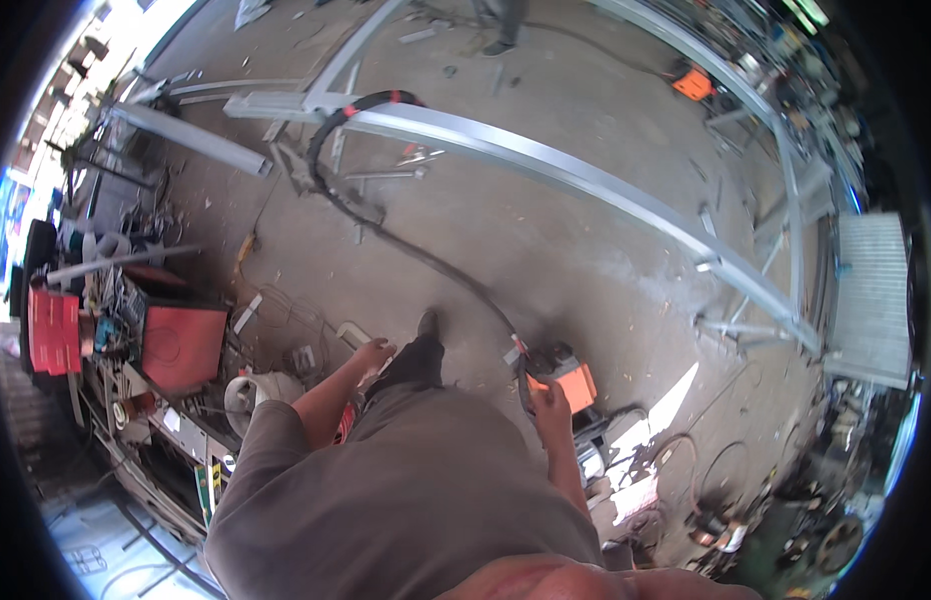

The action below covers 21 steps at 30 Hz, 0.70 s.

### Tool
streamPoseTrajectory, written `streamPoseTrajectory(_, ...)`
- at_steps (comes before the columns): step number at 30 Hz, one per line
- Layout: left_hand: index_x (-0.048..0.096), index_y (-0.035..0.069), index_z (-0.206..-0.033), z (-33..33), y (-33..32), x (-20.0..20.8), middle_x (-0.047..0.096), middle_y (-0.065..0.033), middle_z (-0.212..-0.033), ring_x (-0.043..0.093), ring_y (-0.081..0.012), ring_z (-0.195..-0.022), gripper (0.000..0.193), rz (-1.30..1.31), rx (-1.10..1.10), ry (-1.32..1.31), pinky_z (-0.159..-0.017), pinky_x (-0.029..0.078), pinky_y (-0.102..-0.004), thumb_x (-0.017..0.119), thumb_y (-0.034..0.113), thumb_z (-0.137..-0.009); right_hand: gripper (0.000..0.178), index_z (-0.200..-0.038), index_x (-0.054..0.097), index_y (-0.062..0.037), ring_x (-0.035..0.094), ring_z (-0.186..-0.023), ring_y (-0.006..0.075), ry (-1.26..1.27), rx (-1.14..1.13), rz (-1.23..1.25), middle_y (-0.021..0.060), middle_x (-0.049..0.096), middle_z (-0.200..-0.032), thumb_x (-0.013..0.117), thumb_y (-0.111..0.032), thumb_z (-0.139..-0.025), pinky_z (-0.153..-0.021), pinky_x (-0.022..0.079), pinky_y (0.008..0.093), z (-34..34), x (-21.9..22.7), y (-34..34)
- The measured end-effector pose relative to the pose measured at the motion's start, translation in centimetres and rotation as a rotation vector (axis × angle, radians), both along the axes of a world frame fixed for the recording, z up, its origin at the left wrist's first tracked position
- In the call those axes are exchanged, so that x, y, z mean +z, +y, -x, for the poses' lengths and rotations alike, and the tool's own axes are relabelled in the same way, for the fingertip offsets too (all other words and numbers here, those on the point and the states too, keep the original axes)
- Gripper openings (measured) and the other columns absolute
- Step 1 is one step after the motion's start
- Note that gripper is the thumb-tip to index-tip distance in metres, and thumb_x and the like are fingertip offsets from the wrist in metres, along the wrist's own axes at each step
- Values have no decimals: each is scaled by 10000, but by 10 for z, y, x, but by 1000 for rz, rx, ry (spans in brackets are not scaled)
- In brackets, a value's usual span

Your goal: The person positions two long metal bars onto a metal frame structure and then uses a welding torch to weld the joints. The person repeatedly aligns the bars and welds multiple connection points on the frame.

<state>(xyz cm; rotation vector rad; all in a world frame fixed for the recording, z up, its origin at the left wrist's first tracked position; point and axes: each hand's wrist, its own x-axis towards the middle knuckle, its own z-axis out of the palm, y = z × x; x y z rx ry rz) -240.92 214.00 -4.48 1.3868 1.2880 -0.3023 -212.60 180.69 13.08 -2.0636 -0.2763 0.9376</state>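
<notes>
My right hand (552,402) is beside an orange and black machine (578,386) on the floor. Its fingers are curled round a dark strip that looks like the lower end of a thick black cable (441,264). From there the cable runs up across the floor and loops over a long grey metal beam (546,165), with red bands near the loop. My left hand (372,356) hangs by my left leg with loosely bent fingers apart, and nothing shows in it.
A red box-like case (184,346) and a pale round cylinder (261,395) stand at the left. More frame beams (786,190) cross the right side. A second orange machine (692,83) and a person's legs (502,20) are far off. Cables lie at lower right.
</notes>
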Motion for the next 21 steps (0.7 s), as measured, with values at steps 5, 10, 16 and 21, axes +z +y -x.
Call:
streamPoseTrajectory(5, 545, 22, -1524, -12, 158, 51, 710, -169, -1312, 689, -267, -1158, 706, -128, 105, -132, -969, 539, -375, 723, 444, -987, 458, -1446, 543, -23, 700, -957, 189, -108, 235, -33, 83, 715, -1028, 628, -252, -1058, -834, 552, 354, -55, 33, 241)
streamPoseTrajectory(10, 603, 60, -1448, -87, 313, 142, 694, -200, -1343, 673, -369, -1230, 639, -585, 120, -291, -1031, 532, -447, 757, 431, -951, 545, -1542, 481, -37, 682, -880, 171, -111, 206, -168, 101, 659, -1073, 651, -220, -1057, -851, 590, 335, -128, 73, 452)
streamPoseTrajectory(16, 605, 43, -1399, -218, 489, 221, 641, -165, -1413, 589, -376, -1318, 632, -1025, 97, -376, -1099, 478, -467, 811, 368, -898, 598, -1523, 486, -15, 681, -1001, 221, 126, 150, -272, 104, 651, -1141, 646, -322, -1036, -835, 550, 375, -244, 52, 712)
streamPoseTrajectory(21, 535, 48, -1493, -330, 639, 212, 595, -159, -1480, 540, -374, -1380, 780, -1145, -115, -178, -1174, 395, -510, 809, 431, -871, 591, -1436, 504, 39, 685, -1049, 274, 371, 134, 23, 169, 653, -1190, 669, -348, -1021, -959, 585, 408, -344, -55, 931)
